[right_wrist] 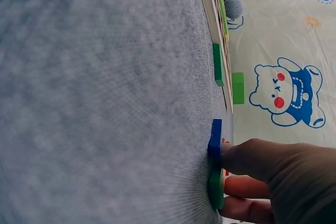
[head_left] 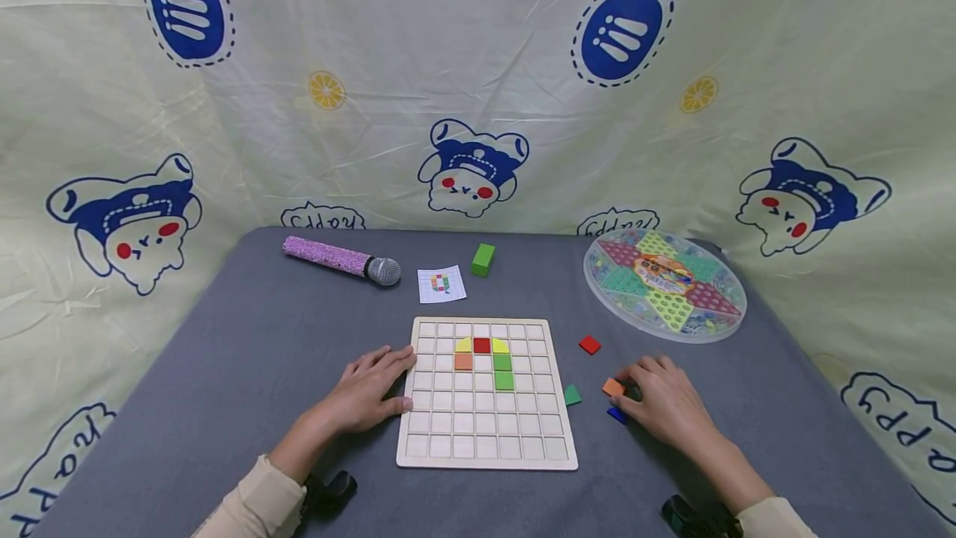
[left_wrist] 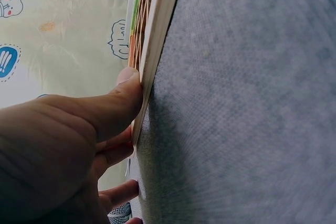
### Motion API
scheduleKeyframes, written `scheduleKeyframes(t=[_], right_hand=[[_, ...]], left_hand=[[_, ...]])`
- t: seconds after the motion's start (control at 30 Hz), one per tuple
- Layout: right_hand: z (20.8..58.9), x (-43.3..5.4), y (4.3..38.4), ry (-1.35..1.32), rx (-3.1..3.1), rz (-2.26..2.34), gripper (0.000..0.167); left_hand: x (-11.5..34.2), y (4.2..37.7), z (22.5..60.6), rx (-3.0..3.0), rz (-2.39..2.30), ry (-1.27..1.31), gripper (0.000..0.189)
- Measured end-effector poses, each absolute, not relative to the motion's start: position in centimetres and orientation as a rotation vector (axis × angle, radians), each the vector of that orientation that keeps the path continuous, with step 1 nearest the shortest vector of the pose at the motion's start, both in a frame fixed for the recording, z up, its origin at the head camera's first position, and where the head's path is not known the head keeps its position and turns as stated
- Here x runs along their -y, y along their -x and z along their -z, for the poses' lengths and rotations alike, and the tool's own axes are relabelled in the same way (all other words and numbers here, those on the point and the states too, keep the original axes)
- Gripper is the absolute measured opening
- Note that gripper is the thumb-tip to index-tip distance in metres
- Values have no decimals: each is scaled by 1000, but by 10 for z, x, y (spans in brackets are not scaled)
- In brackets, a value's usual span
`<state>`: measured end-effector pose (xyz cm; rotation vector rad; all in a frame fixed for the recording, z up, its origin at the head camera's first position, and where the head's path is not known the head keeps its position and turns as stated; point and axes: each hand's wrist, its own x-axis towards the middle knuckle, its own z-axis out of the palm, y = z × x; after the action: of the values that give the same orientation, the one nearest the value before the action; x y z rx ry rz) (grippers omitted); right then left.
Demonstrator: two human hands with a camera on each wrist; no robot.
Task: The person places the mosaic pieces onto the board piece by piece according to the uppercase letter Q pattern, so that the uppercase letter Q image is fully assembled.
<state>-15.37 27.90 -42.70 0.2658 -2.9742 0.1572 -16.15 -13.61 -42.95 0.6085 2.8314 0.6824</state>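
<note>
A white square grid board lies on the table with yellow, red, orange and green tiles in its upper cells. My left hand rests against the board's left edge, thumb and fingers extended; the left wrist view shows the thumb touching the rim. Right of the board, my right hand pinches an orange tile between thumb and fingertips, low at the tabletop. Beside that thumb lie a blue piece and a green piece. The thumb hides the orange tile in the right wrist view.
A green triangular piece lies by the board's right edge, and a red tile farther back. Behind the board are a pattern card, a green block and a purple microphone. A round game box stands back right.
</note>
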Motion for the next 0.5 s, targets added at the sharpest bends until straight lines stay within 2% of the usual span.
scheduleKeyframes(t=[0.5], right_hand=[[429, -281, 153, -277, 2926, -169, 19]], left_hand=[[136, 161, 430, -2834, -691, -600, 64]])
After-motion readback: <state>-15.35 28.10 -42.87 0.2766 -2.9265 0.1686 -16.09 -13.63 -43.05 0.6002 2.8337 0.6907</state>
